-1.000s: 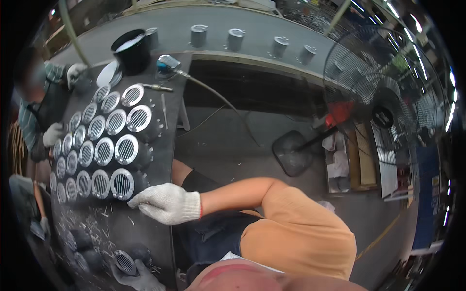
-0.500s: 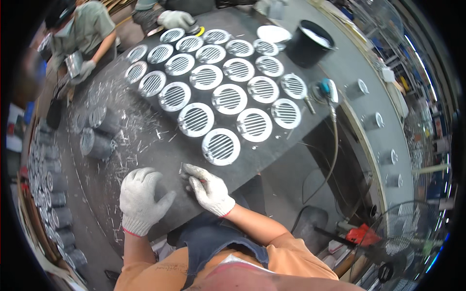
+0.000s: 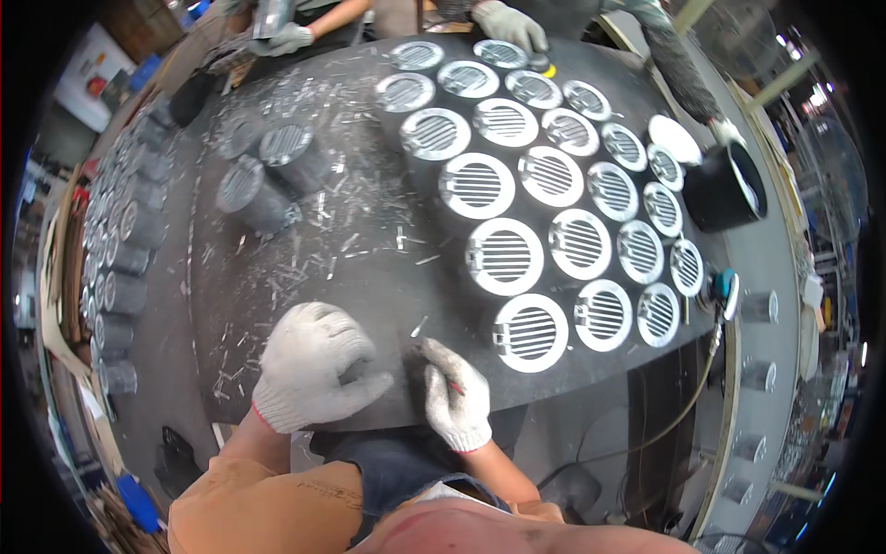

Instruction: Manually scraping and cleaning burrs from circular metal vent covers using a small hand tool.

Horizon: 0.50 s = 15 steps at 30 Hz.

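My left hand (image 3: pixel 318 367), in a white knit glove, hovers over or rests on the dark tabletop (image 3: pixel 378 291) near its front edge. Its fingers curve loosely and the thumb stands apart, with nothing visible in between. To its right, my gloved right hand (image 3: pixel 459 395) has its fingers drawn together. Whatever they hold is too dark and small to name. A thin metal sliver (image 3: pixel 420 327) lies just beyond those fingertips. Nearest to that hand is a round silver slatted vent cover (image 3: pixel 531 333), one of several in slanting rows.
Two grey cylinders (image 3: pixel 254 198) with slatted tops stand on the left amid scattered metal offcuts (image 3: pixel 346 166). A black bucket (image 3: pixel 724 189) and a hosed power tool (image 3: pixel 726 288) sit at the right. Another person's gloved hand (image 3: pixel 512 26) works at the far edge.
The view has turned, so the vent covers appear farther right and the two cylinders nearer the middle. My hands keep much the same poses. A co-worker's sleeved arm now shows by the bucket.
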Tool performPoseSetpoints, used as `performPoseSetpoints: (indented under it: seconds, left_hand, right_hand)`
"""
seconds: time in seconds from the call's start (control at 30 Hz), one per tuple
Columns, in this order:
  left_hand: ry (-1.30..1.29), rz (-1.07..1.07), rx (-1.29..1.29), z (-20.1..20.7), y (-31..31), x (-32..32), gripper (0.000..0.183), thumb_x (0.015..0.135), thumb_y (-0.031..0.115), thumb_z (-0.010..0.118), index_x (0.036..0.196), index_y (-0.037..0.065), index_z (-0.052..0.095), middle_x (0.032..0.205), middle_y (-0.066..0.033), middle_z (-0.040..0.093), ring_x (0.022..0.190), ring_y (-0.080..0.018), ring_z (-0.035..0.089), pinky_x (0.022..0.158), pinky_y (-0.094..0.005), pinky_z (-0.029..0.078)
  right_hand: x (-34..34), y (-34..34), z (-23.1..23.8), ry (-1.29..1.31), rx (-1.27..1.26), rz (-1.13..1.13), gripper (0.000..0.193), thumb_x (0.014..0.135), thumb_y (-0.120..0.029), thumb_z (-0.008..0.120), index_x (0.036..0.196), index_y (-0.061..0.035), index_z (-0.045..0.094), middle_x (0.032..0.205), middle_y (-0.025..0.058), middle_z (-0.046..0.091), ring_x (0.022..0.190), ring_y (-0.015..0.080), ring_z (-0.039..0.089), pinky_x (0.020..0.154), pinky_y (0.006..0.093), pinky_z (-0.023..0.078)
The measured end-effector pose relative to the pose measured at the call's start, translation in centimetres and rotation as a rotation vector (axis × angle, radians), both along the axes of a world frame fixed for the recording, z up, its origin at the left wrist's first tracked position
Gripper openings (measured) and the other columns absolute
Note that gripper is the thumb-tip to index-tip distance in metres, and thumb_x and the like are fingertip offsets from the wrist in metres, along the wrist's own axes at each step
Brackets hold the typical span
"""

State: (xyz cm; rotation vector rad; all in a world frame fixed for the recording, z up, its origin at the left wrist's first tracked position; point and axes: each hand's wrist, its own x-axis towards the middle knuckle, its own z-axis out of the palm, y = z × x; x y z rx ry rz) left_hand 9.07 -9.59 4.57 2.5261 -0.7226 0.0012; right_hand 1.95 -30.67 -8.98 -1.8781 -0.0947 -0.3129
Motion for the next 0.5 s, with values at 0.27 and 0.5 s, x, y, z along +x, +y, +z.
performPoseSetpoints:
  seconds: [0.27, 0.5]
  left_hand:
    - [-0.057, -0.004, 0.02, -0.5, 0.5, -0.4, 0.015, 0.077, 0.027, 0.086, 0.079, 0.016, 0.077, 0.084, -0.003, 0.074, 0.088, -0.0294, 0.072, 0.083, -0.0449, 0.057]
    - [-0.125, -0.016, 0.012, -0.4, 0.4, -1.0, 0.015, 0.078, 0.028, 0.086, 0.08, 0.016, 0.079, 0.083, -0.003, 0.074, 0.087, -0.0288, 0.072, 0.082, -0.0442, 0.057]
  right_hand:
    - [-0.2, 0.8, -2.0, 0.099, 0.23, 0.029, 0.035, 0.101, 0.006, 0.063, 0.133, 0.0019, 0.073, 0.126, 0.0208, 0.08, 0.113, 0.0326, 0.079, 0.1, 0.0382, 0.061]
    - [-0.5, 0.9, -1.9, 0.078, 0.154, 0.039, 0.034, 0.104, 0.006, 0.061, 0.135, 0.0024, 0.073, 0.122, 0.017, 0.08, 0.109, 0.0262, 0.077, 0.099, 0.0339, 0.06]
